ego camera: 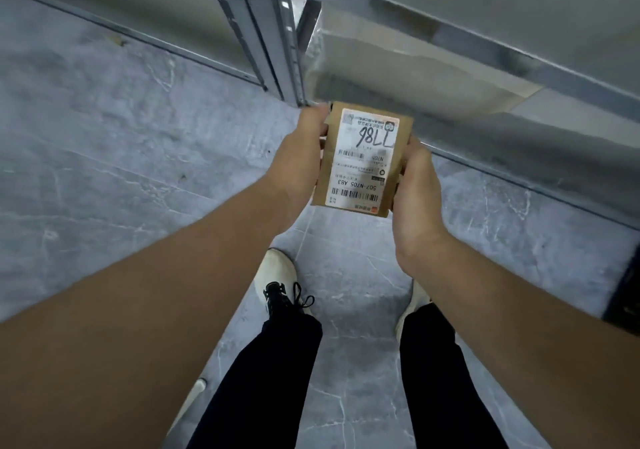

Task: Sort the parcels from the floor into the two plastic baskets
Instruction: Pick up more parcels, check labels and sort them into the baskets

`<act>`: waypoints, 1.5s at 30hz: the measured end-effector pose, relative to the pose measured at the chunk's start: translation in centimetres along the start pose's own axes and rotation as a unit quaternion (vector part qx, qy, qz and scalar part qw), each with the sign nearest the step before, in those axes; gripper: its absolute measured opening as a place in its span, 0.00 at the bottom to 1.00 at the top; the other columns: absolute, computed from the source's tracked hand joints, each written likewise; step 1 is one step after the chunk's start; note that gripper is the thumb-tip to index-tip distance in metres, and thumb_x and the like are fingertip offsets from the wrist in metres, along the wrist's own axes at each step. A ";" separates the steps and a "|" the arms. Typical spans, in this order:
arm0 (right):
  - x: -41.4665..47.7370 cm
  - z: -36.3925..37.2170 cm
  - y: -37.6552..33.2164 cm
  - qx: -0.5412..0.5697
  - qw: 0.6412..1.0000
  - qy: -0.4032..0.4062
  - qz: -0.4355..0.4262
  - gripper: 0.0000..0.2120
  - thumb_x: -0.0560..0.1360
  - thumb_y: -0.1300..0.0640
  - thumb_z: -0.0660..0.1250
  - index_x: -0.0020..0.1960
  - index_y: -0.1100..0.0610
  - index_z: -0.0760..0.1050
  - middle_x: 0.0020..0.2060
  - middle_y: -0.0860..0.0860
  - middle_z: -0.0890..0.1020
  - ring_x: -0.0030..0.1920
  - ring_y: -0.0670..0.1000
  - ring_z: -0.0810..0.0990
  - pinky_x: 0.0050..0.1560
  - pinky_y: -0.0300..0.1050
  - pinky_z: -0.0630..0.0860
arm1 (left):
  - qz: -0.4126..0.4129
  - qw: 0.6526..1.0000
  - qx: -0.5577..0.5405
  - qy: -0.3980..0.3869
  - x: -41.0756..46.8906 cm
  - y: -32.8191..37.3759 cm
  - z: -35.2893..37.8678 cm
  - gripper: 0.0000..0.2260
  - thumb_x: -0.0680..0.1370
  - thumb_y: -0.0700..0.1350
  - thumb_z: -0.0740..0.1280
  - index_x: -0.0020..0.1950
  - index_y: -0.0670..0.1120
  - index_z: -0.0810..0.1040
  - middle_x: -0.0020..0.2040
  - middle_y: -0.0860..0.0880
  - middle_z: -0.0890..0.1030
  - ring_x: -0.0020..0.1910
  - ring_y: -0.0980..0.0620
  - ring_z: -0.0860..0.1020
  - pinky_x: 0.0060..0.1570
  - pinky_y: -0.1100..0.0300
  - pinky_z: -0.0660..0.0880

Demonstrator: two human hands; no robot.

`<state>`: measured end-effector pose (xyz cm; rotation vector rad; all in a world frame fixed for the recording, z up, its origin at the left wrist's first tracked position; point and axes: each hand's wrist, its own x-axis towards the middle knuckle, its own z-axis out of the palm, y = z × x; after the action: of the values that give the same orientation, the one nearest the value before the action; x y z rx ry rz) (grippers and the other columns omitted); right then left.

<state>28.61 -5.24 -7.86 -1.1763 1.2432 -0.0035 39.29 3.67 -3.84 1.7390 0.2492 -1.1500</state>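
A small brown cardboard parcel (363,161) with a white shipping label, barcodes and handwritten digits is held above the grey floor, label side up. My left hand (301,168) grips its left edge, thumb on top near the upper corner. My right hand (417,192) holds its right edge, fingers curled under it. No basket is in view.
A grey metal shelf frame (273,43) with upright posts stands just beyond the parcel, and its low rail (519,178) runs off to the right. The marbled grey tile floor (104,157) spreads left. My feet in white shoes (277,279) stand below the parcel.
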 end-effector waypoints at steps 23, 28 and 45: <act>-32.0 -9.9 -24.7 -0.008 0.979 -0.027 -0.201 0.24 0.79 0.38 0.54 0.71 0.36 0.77 0.65 0.47 0.85 0.66 0.52 0.83 0.68 0.67 0.79 | 0.193 0.981 -0.020 0.025 -38.4 19.7 0.6 0.18 0.85 0.55 0.52 0.47 0.57 0.79 0.33 0.66 0.82 0.44 0.57 0.80 0.47 0.57 0.76; -38.8 -13.7 -29.4 0.010 0.960 -0.031 -0.277 0.20 0.82 0.47 0.52 0.64 0.39 0.81 0.58 0.44 0.87 0.61 0.47 0.84 0.66 0.62 0.82 | 0.254 0.967 -0.011 0.014 -46.2 23.1 2.4 0.18 0.84 0.59 0.52 0.53 0.56 0.80 0.39 0.61 0.85 0.47 0.55 0.83 0.51 0.51 0.78; -60.2 -25.9 -43.1 0.057 0.887 -0.019 -0.458 0.24 0.83 0.39 0.53 0.74 0.41 0.77 0.66 0.49 0.84 0.61 0.46 0.84 0.55 0.45 0.85 | 0.490 0.871 0.019 -0.007 -72.0 33.2 7.7 0.21 0.85 0.60 0.50 0.48 0.57 0.82 0.42 0.59 0.86 0.51 0.53 0.82 0.56 0.48 0.78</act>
<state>10.43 -8.31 68.41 -1.5496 0.5434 -0.7417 17.43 4.74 72.75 1.5473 -0.6234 -0.4024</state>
